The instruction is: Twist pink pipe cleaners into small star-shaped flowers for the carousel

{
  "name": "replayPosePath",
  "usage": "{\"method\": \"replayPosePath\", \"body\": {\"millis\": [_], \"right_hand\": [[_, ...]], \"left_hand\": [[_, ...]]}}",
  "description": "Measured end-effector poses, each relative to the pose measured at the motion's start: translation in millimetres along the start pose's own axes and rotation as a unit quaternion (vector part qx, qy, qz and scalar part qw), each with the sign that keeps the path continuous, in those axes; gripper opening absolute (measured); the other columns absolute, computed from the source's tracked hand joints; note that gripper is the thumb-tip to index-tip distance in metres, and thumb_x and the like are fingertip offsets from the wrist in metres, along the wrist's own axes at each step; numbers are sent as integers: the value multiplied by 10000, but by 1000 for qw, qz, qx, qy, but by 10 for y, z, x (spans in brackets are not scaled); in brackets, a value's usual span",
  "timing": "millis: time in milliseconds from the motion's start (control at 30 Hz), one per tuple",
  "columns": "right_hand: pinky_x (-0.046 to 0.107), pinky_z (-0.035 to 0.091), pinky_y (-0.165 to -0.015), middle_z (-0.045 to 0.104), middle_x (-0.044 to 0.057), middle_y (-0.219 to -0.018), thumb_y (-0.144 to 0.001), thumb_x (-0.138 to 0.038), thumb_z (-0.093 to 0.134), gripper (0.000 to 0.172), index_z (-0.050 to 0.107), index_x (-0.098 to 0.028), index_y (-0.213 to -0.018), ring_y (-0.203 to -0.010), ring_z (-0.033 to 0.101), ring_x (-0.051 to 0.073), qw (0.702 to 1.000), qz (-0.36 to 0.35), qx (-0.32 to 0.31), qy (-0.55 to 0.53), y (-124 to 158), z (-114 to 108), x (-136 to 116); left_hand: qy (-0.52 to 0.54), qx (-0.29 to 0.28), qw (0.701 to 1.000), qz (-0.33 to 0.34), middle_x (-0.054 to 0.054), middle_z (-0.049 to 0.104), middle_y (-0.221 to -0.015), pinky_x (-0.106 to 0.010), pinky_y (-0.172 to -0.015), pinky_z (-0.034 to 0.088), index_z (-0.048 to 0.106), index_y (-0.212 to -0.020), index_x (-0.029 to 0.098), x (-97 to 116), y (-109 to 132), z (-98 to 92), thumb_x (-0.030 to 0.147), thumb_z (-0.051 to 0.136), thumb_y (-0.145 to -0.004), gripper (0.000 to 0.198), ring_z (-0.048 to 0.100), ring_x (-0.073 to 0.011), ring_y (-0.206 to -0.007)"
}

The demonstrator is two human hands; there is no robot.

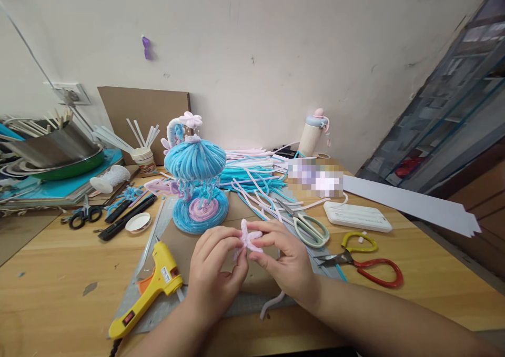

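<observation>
One fuzzy pink star (248,238) is pinched by left hand (215,262) and right hand (290,257); smooth glue gun (160,282) beside the left.

The wooden table (59,299) bears a grey mat (232,305) at lower centre, a long black tool (126,218) and shallow white lid (138,223) left of centre, and a white rectangular device (357,216) at the frame's right.
</observation>
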State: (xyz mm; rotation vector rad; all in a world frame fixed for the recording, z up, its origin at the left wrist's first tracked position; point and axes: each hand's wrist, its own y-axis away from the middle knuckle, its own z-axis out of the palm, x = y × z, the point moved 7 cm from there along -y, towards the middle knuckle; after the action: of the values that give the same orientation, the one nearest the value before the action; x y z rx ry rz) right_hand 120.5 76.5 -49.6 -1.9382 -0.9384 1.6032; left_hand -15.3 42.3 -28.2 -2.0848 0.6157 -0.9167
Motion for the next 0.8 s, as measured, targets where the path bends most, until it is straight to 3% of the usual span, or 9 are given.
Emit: {"method": "replayPosePath", "body": {"millis": [800], "right_hand": [[400, 479, -862, 661, 69, -1086, -749, -163, 697, 160, 631, -232, -877, -997, 609, 221, 1000, -2, -3, 2, -3, 4, -6]], "left_hand": [[-5, -2, 1000, -2, -51, 644, -894, -349, -764, 479, 578, -846, 198, -2, -10, 9, 28, 599, -706, 221, 588, -188, -852]]}}
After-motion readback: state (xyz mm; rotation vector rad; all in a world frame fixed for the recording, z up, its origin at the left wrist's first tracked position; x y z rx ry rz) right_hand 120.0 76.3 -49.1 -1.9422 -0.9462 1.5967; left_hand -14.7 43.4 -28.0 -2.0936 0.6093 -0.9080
